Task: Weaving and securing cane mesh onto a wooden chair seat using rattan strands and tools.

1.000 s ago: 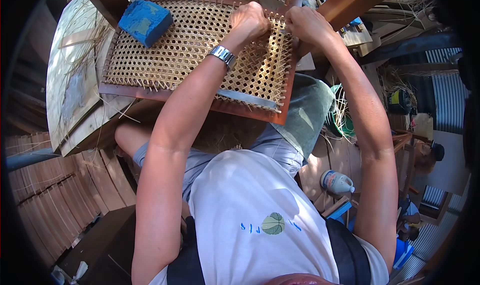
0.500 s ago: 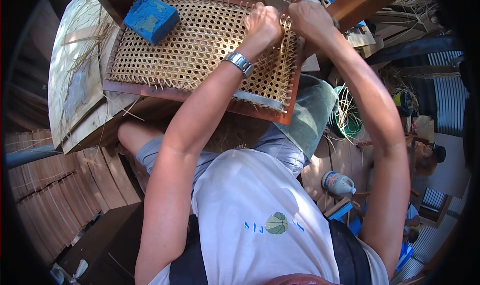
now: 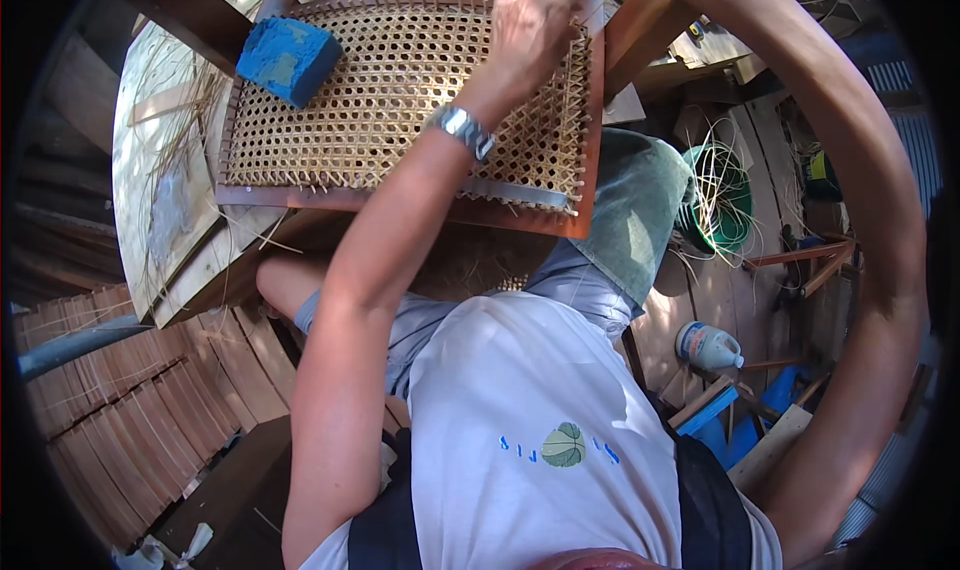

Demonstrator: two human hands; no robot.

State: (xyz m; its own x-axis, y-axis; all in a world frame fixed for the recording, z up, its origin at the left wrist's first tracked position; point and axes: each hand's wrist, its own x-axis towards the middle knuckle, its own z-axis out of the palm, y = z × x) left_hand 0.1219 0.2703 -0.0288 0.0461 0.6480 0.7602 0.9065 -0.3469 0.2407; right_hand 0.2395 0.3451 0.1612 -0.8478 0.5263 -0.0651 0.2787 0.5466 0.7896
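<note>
Curling over the cane panel (image 3: 350, 100), left grip (image 3: 533, 28) looks bent; can't tell if pinching

The pale cane webbing (image 3: 400, 100), woven in an open lattice of crossing diagonals, spanned a reddish-brown rectangular wooden frame (image 3: 510, 217). Cane loops secured the near edge; small pegs lined the left edge.

Straw-yellow rectangular cane panel (image 3: 380, 100), dark-holed lattice; reddish-brown flat wooden frame (image 3: 590, 185); bright-blue rectangular block (image 3: 314, 68), greyish patch (image 3: 284, 65); silver metal wristwatch (image 3: 462, 130); round green bucket (image 3: 743, 205); white cloth T-shirt (image 3: 510, 370), green ball motif (image 3: 563, 445)
</note>
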